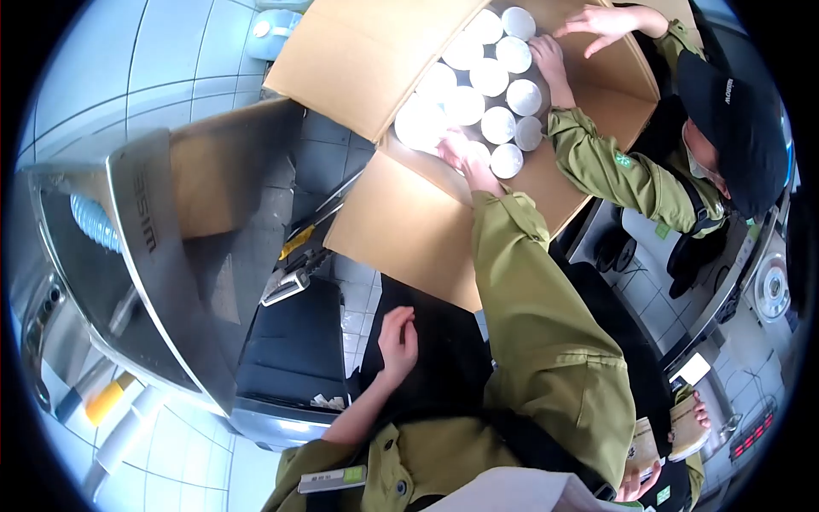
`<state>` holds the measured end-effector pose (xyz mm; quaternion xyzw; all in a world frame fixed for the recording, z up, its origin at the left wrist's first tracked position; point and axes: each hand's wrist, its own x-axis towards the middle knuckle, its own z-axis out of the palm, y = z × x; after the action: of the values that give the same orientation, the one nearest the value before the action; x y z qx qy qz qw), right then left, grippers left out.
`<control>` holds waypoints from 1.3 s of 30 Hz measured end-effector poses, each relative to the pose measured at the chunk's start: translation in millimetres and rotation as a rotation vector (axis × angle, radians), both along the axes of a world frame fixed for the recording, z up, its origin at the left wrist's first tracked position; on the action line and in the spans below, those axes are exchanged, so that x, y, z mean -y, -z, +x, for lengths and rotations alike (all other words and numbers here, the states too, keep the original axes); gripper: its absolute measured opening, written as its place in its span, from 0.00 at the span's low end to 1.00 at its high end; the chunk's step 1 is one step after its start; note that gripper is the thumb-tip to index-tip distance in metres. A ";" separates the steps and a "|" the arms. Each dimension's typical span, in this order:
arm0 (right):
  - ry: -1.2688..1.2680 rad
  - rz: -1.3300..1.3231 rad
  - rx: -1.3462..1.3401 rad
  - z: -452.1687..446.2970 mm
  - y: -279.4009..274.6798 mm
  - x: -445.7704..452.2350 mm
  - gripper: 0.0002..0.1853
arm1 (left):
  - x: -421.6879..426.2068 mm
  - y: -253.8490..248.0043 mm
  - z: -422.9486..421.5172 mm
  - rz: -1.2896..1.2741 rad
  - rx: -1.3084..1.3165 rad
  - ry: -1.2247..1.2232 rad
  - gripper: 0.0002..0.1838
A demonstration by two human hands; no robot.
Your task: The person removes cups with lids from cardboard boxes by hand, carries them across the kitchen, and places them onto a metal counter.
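My right hand (465, 155) reaches over the near edge of a cardboard box (409, 226) and touches white round-topped containers (465, 106) packed closely inside. Its fingertips go down among them and blur into glare, so I cannot see whether they grip one. Below the box, my left hand (398, 341) hangs in front of my body, fingers loosely bent and nothing in them. A co-worker in a cap stands on the far right. One of that person's hands (550, 58) is at the containers' right side; the other hand (600, 27) is spread above the box.
A steel machine (141, 239) with a large housing stands on the left. A black case (294, 350) lies under the box's left flap. At the lower right, another person's hands hold light-coloured packets (685, 429). A blue-and-white jug (273, 31) stands by the tiled wall.
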<state>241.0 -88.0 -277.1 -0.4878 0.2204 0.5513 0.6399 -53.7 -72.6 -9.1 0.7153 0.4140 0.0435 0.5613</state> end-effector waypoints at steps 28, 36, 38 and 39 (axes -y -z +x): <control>-0.375 -0.679 0.902 -12.8 -75.1 49.2 0.24 | 28.9 49.2 -43.4 -0.153 -0.325 0.337 0.12; 0.065 -0.862 0.861 -166.1 -304.8 139.4 0.16 | 13.0 29.4 30.5 -0.199 -0.087 0.904 0.13; 0.081 -0.856 0.873 -205.9 -307.9 158.8 0.16 | 7.0 0.0 96.1 -0.007 -0.030 0.482 0.15; 0.049 -0.812 0.798 -214.8 -320.5 166.7 0.17 | -1.5 14.8 125.2 0.097 0.023 0.369 0.18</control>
<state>26.2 -254.7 43.5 -0.8600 0.1672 0.1800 0.4473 71.6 -71.0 -23.8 0.8047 0.2668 -0.0321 0.5294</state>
